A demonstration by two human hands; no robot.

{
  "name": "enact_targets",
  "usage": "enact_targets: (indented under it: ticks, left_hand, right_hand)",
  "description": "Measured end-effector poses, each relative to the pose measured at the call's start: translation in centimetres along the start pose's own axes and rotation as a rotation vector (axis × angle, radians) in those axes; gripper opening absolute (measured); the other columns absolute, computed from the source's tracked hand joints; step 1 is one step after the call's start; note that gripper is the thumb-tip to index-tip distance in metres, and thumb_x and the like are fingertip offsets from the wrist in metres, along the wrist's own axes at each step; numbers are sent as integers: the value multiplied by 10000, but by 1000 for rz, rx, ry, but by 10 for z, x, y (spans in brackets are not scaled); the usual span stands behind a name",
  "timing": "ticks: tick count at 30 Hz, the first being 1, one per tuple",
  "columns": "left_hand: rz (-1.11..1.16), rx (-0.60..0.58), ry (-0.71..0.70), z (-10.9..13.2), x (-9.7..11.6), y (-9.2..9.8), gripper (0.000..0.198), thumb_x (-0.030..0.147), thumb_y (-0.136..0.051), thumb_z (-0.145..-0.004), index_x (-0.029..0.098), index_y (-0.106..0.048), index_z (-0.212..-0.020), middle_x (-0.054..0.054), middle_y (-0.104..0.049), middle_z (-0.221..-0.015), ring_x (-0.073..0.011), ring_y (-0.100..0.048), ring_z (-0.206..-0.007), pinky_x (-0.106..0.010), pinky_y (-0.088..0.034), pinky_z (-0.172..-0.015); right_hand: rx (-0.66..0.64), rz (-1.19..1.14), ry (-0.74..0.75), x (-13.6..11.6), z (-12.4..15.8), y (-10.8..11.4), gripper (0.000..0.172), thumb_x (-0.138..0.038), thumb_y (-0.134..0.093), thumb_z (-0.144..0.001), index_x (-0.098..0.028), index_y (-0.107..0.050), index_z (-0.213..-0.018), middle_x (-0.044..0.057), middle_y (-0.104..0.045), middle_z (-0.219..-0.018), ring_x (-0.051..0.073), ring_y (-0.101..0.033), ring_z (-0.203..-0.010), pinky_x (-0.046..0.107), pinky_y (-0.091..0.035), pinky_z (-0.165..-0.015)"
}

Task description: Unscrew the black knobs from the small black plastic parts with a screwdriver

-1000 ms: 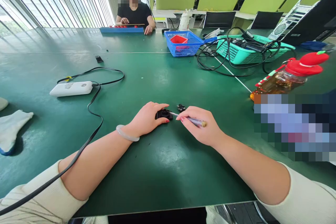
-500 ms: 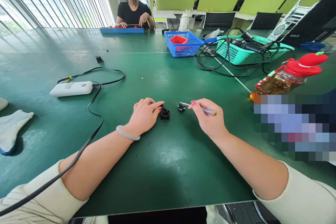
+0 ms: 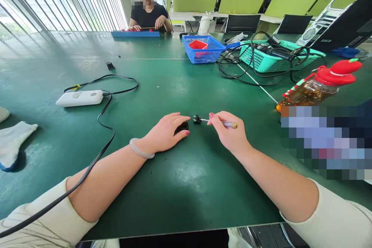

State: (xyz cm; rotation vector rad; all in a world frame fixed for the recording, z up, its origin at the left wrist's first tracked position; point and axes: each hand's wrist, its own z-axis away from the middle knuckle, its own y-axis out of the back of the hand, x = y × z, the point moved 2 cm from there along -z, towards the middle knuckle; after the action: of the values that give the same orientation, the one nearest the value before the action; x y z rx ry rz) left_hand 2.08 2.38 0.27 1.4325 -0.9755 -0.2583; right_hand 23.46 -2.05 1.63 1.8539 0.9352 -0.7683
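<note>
My right hand [image 3: 233,135] grips a small screwdriver [image 3: 228,124] with a clear, purplish handle, its thin shaft pointing left. The tip meets a small black part with several prongs [image 3: 197,119]; whether it is stuck to the tip or only touching, I cannot tell. My left hand [image 3: 162,132] lies low on the table, thumb and fingers round a black plastic piece [image 3: 183,126] that they mostly hide. A narrow gap separates the left fingertips from the pronged part.
A black cable [image 3: 100,151] crosses my left forearm and joins a white device [image 3: 80,98]. Beyond are a blue basket [image 3: 205,56], a teal basket [image 3: 270,66] with cables and a red-lidded bottle [image 3: 316,87]. A person [image 3: 149,17] sits across the green table [image 3: 186,201].
The pronged part has turned and shifted slightly left, with the screwdriver tip now at it. My left hand has moved right and closed over the black plastic piece, which was more exposed before.
</note>
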Motion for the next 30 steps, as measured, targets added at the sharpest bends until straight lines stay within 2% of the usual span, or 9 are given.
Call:
enact_targets:
  ticks: [3,7,11,14,17,21,25,27,30]
  left_hand:
    - [-11,-35,-31,1,1,-2,438,401,-501,-964,235,-541,-1367,-52,-614,-1386,-274,-435,-1395,-470,-323,-1187]
    - [-22,7,-28,0,1,-1,358,317,-473,-963,243,-595,-1291,-52,-657,-1311,-259,-518,-1310,-475,-354,-1159]
    - [-18,46,12,-1,0,0,430,367,-490,-955,213,-566,-1349,-84,-653,-1313,-274,-517,-1297,-483,-367,-1144]
    - [5,26,30,0,-2,-1,548,476,-526,-933,210,-516,-1413,-102,-628,-1353,-307,-463,-1350,-505,-356,-1148]
    - [40,20,26,0,-1,0,570,487,-553,-917,235,-503,-1426,-99,-619,-1365,-315,-443,-1364,-519,-349,-1146]
    - [100,10,-31,1,4,4,507,461,-612,-889,255,-566,-1350,-75,-673,-1265,-299,-462,-1325,-494,-376,-1127]
    - [115,18,-34,1,7,5,552,436,-636,-878,249,-528,-1386,-81,-688,-1140,-290,-530,-1207,-476,-431,-1073]
    - [87,53,8,2,4,4,596,454,-638,-871,244,-504,-1412,-98,-658,-1166,-298,-534,-1189,-490,-438,-1067]
    - [18,78,37,2,-1,0,624,499,-645,-848,265,-513,-1412,-114,-562,-1354,-338,-432,-1328,-540,-363,-1135]
  right_hand:
    - [-39,-10,25,1,0,-2,381,-502,-602,-901,-224,-689,-655,1,-590,-632,136,-539,-577,287,-426,-557]
    - [-68,-15,53,3,0,-3,371,-494,-609,-902,-223,-699,-666,7,-603,-654,136,-549,-594,285,-434,-561]
    - [-136,-34,76,3,0,-4,351,-488,-601,-907,-228,-719,-703,2,-595,-653,131,-547,-595,279,-436,-558]
    - [-200,-33,104,2,0,-6,328,-483,-600,-907,-229,-727,-742,10,-628,-707,132,-565,-623,276,-441,-567]
    - [-219,-31,115,2,1,-6,321,-478,-601,-907,-228,-729,-753,17,-640,-727,134,-577,-635,277,-441,-565]
    - [-194,-54,110,4,1,-6,297,-455,-609,-906,-228,-729,-756,16,-647,-729,136,-581,-645,279,-454,-583]
    - [-209,-65,110,4,1,-6,296,-448,-606,-909,-229,-733,-757,16,-642,-728,138,-582,-650,278,-458,-586]
    - [-221,-72,107,4,1,-6,306,-451,-599,-913,-229,-733,-750,17,-638,-727,137,-580,-646,277,-461,-583]
    - [-237,-78,112,2,2,-6,307,-446,-601,-912,-227,-733,-742,13,-636,-724,132,-575,-638,275,-465,-588]
